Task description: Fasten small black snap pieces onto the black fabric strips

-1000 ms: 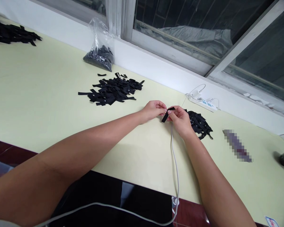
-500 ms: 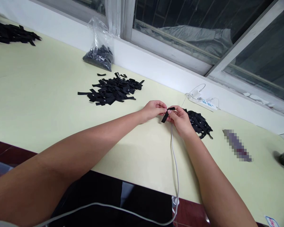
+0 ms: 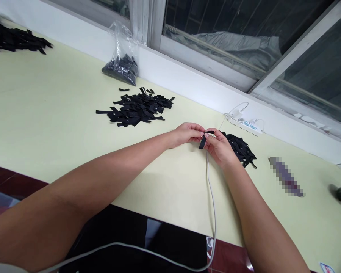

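Both of my hands meet above the pale table. My left hand is closed in a pinch at the bend of a black fabric strip. Thumb and fingers of my right hand are closed on the same strip, one end of which hangs down while the other points right. Just behind my right hand lies a pile of black strips, partly hidden by it. A larger pile of black strips spreads to the left of my hands.
A clear plastic bag with black pieces stands against the wall. More black strips lie far left. A white power strip sits at the back. A white cable runs over the table's front edge. A blurred-out object lies right.
My left hand has shifted slightly right, closer to my right hand. The strip's hanging end has swung right and points more steeply down. The whole view has shifted a little.
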A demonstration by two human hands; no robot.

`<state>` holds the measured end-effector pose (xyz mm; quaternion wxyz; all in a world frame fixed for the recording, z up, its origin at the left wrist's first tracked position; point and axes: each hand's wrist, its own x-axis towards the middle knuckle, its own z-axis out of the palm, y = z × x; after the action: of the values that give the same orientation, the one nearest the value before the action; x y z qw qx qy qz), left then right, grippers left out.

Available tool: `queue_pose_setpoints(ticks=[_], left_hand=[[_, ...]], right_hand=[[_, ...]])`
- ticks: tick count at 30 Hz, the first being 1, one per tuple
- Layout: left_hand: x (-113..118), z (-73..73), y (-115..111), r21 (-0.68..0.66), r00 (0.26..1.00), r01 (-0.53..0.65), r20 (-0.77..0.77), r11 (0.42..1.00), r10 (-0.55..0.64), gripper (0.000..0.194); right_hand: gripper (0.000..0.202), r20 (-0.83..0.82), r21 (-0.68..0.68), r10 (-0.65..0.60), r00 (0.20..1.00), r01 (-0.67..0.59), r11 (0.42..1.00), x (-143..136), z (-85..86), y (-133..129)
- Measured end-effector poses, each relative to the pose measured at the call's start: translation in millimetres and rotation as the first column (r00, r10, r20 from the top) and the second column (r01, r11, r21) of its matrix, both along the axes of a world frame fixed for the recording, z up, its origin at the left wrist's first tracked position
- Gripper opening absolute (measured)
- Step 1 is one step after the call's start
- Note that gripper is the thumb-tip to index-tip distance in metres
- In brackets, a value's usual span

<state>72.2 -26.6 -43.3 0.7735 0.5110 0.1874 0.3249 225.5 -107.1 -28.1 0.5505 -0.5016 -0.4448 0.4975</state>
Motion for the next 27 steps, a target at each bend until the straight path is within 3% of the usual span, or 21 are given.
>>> queue_pose_setpoints(ticks=[10,20,27], left_hand=[[-2.1,6.7,-6.0,-0.065,1.0,0.008,0.014,0.998,-0.007,0.015],[-2.4,7.9,-5.3,-0.071,1.0,-0.004,0.017,0.997,0.005,0.015],[-3.9,9.3,-5.8,-0.03,0.998,-0.059,-0.008,0.998,0.059,0.019]], right_hand=[[0.03,-0.32,-0.005,0.194,0.928,-0.206,0.979,9.1,12.7,-8.5],[0.031,-0.196,0.048,0.272,0.942,-0.268,0.962,9.3,15.8,-15.8],[0.031,-0.231,0.032,0.255,0.939,-0.254,0.967,7.2,16.2,-14.5]])
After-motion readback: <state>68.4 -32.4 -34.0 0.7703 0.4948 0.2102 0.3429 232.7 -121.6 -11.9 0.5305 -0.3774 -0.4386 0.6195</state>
